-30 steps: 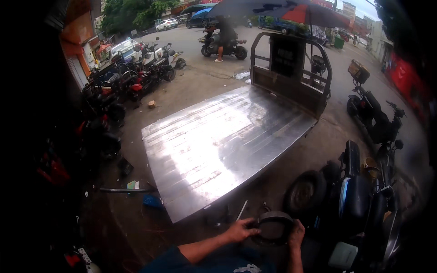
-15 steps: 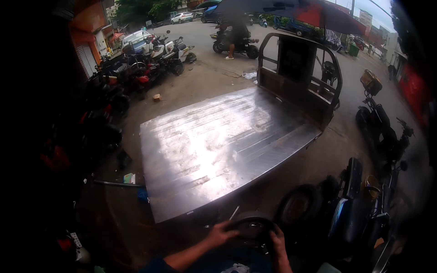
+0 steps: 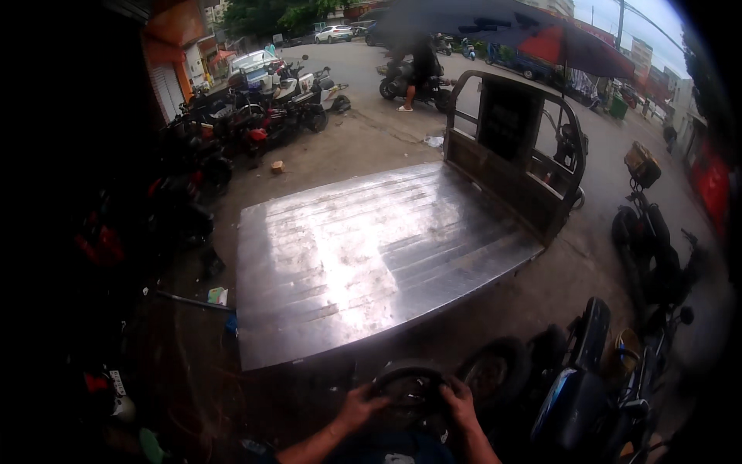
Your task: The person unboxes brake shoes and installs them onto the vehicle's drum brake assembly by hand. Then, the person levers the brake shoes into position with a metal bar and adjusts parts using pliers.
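Note:
Low in the view, my left hand [image 3: 360, 408] and my right hand [image 3: 457, 398] grip opposite sides of a small black wheel [image 3: 408, 373]. My fingers are closed on its dark rim, and its lower part is lost in shadow. The wheel is just short of the near edge of a flat metal cargo bed [image 3: 340, 255], which shines with glare. A dark metal frame with a panel [image 3: 502, 116] rises at the bed's far right end. Another wheel [image 3: 488, 377] is right of my right hand.
Parked motorcycles [image 3: 278, 108] crowd the left side, and scooters [image 3: 576, 387] stand close on the right. A metal bar [image 3: 193, 301] lies by the bed's left corner. A person on a motorbike [image 3: 417, 81] is at the far side, under a dark canopy [image 3: 495, 27].
My view has tilted and shifted, so the bed and street sit differently. Both hands still hold the wheel. A thin white stick seen by my left hand earlier no longer shows.

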Available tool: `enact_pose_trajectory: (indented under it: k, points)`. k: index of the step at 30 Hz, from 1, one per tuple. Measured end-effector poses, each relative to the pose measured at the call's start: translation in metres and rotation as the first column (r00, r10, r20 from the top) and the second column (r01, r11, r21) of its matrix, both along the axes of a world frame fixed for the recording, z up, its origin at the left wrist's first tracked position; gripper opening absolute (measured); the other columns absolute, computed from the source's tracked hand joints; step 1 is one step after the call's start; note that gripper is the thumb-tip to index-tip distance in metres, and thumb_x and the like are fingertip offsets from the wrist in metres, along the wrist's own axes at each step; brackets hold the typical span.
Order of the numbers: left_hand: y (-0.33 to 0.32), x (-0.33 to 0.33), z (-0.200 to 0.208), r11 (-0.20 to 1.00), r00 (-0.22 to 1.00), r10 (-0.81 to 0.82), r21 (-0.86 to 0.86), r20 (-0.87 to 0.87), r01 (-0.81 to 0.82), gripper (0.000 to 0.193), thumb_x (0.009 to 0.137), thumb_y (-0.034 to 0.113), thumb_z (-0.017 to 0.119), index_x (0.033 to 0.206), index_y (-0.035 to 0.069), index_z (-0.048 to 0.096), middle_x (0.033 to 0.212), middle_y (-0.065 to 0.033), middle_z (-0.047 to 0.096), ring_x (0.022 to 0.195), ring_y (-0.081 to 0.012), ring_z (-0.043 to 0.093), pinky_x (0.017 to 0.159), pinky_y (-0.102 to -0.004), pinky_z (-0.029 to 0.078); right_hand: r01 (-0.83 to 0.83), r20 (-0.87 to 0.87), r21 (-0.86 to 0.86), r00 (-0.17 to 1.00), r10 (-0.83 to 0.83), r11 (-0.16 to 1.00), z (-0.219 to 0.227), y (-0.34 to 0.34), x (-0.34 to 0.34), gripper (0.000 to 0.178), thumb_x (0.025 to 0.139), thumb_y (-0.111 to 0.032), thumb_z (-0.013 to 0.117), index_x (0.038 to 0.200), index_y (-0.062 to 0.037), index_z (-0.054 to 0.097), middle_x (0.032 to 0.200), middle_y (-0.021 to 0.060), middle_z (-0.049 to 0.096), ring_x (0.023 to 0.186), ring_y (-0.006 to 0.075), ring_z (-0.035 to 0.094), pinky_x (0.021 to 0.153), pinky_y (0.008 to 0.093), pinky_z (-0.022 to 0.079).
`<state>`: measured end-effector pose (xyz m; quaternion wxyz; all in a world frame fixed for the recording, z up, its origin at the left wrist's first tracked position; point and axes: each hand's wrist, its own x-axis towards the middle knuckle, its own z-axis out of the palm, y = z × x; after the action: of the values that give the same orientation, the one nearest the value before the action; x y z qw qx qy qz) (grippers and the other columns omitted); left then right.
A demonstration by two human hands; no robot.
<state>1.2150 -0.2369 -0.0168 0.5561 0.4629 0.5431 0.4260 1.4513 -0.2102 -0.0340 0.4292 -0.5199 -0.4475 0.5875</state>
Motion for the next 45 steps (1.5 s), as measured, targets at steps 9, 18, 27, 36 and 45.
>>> enact_pose_trajectory:
  k: [9, 18, 27, 36, 45]
  points:
    - [0.006, -0.009, 0.000, 0.991, 0.999, -0.014, -0.135, 0.040, 0.019, 0.039, 0.078, 0.016, 0.073, 0.110, -0.003, 0.061, 0.097, -0.0104, 0.066, 0.085, -0.0141, 0.061, 0.075, -0.0288, 0.051, 0.002, 0.031, 0.096, 1.000, -0.005, 0.995, 0.011, 0.004, -0.008, 0.042, 0.084, -0.033, 0.064, 0.106, 0.0029, 0.060, 0.096, 0.0097, 0.064, 0.090, 0.0159, 0.056, 0.081, 0.0299, 0.044]
    - [0.010, -0.015, 0.005, 0.992, 0.997, -0.042, -0.117, 0.062, 0.049, 0.037, 0.079, 0.017, 0.072, 0.109, -0.003, 0.061, 0.094, -0.0092, 0.066, 0.081, -0.0129, 0.061, 0.070, -0.0283, 0.051, 0.017, 0.007, 0.097, 1.000, -0.018, 0.995, 0.011, 0.007, -0.017, 0.041, 0.084, -0.031, 0.062, 0.107, 0.0027, 0.060, 0.099, 0.0099, 0.063, 0.092, 0.0157, 0.056, 0.083, 0.0291, 0.043]
    - [0.006, -0.019, -0.001, 0.990, 0.997, -0.074, -0.121, 0.027, 0.077, 0.042, 0.080, 0.019, 0.071, 0.115, -0.001, 0.059, 0.094, -0.0078, 0.066, 0.080, -0.0119, 0.060, 0.070, -0.0270, 0.050, 0.039, -0.140, -0.039, 0.989, -0.044, 0.998, -0.007, 0.005, -0.016, 0.039, 0.082, -0.029, 0.064, 0.107, 0.0020, 0.060, 0.100, 0.0092, 0.063, 0.093, 0.0161, 0.056, 0.085, 0.0290, 0.043]
    - [0.001, -0.019, -0.004, 0.989, 0.998, -0.058, -0.134, 0.016, 0.060, 0.046, 0.080, 0.017, 0.071, 0.120, 0.000, 0.057, 0.094, -0.0074, 0.066, 0.080, -0.0107, 0.059, 0.070, -0.0269, 0.050, 0.015, -0.125, -0.020, 0.992, -0.017, 1.000, 0.002, 0.004, -0.019, 0.041, 0.082, -0.030, 0.064, 0.107, 0.0029, 0.060, 0.099, 0.0093, 0.063, 0.092, 0.0165, 0.056, 0.083, 0.0291, 0.043]
    - [-0.001, -0.017, -0.002, 0.989, 0.998, -0.065, -0.130, 0.023, 0.068, 0.047, 0.080, 0.016, 0.071, 0.122, 0.001, 0.056, 0.098, -0.0081, 0.066, 0.084, -0.0120, 0.059, 0.074, -0.0283, 0.050, 0.008, -0.113, -0.013, 0.994, -0.009, 1.000, -0.001, 0.002, -0.016, 0.042, 0.082, -0.030, 0.063, 0.106, 0.0043, 0.060, 0.096, 0.0091, 0.063, 0.090, 0.0161, 0.057, 0.082, 0.0286, 0.044]
